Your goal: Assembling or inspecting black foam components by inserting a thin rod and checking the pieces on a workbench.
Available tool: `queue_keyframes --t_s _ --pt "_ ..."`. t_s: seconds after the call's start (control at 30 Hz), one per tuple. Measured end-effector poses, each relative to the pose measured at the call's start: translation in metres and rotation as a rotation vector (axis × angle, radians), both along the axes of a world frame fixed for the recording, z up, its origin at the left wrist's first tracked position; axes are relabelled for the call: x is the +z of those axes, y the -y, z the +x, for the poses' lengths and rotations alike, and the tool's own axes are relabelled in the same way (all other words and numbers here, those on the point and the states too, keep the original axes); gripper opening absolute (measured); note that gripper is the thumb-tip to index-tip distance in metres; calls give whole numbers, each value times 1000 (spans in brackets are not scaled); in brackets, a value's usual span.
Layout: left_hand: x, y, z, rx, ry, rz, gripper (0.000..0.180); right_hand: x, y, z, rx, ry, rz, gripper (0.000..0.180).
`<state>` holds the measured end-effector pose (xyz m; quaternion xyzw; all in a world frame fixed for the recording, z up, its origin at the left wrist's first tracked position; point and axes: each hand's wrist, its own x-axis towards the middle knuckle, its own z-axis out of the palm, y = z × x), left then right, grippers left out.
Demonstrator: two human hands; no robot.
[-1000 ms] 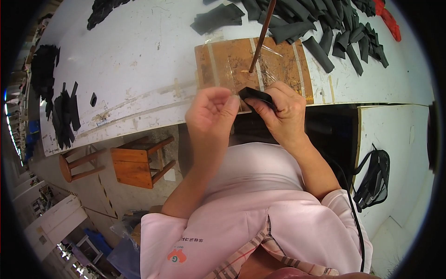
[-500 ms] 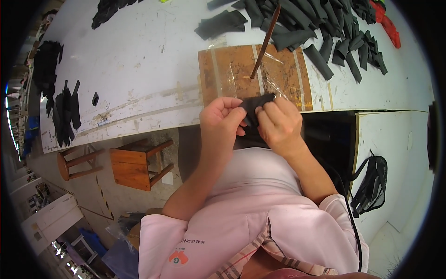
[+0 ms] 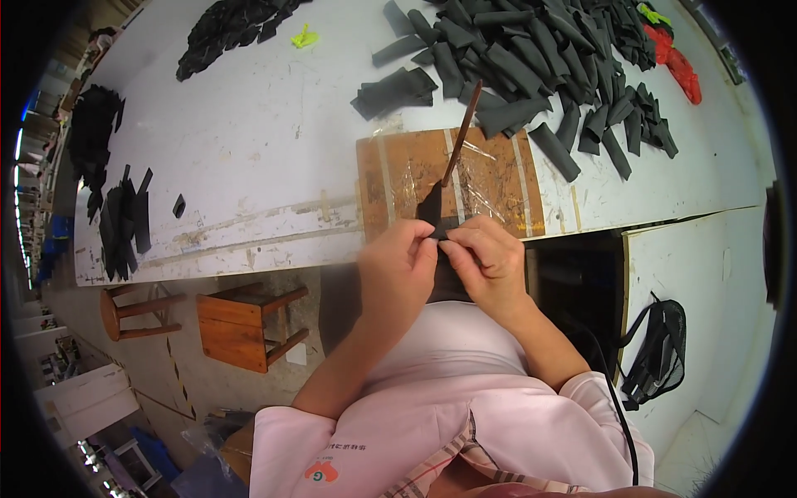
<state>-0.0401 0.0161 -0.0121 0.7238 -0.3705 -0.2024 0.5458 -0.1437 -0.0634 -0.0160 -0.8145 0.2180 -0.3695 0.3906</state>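
Note:
Between my two hands, at the table's front edge, is a black fabric piece (image 3: 431, 207). Its upper end rises to a narrow tip beside the lower end of a thin brown stick (image 3: 462, 137); whether they touch I cannot tell. My left hand (image 3: 403, 259) pinches the piece's near edge with thumb and index finger. On the opposite side my right hand (image 3: 488, 256) grips the same edge, fingers curled and thumb pressed in. Beneath the stick lies a brown board (image 3: 498, 187) with strips of clear tape. My fingers hide part of the fabric.
A large heap of dark fabric tubes (image 3: 519, 62) covers the table's far right, beside a red bag (image 3: 681, 75). More black pieces (image 3: 124, 224) lie at the left edge. A wooden stool (image 3: 237, 328) stands left below, and a black mesh bag (image 3: 660, 349) hangs at right.
The view has shifted, so the table appears lower. Both hands have drawn closer together on the fabric, which was held flatter before and now reaches up beside the stick.

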Motion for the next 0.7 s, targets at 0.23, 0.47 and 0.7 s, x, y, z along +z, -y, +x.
queue_keyframes --t_s 0.23,0.47,0.7 --pt "-12 4 -3 109 344 -124 12 -7 0 10 -61 -118 -245 20" --pt "1 8 13 14 -872 -165 22 -12 8 13 -81 -50 -89 15" --pt "3 3 21 -216 -991 -92 21 -14 19 1 339 277 1211 7"
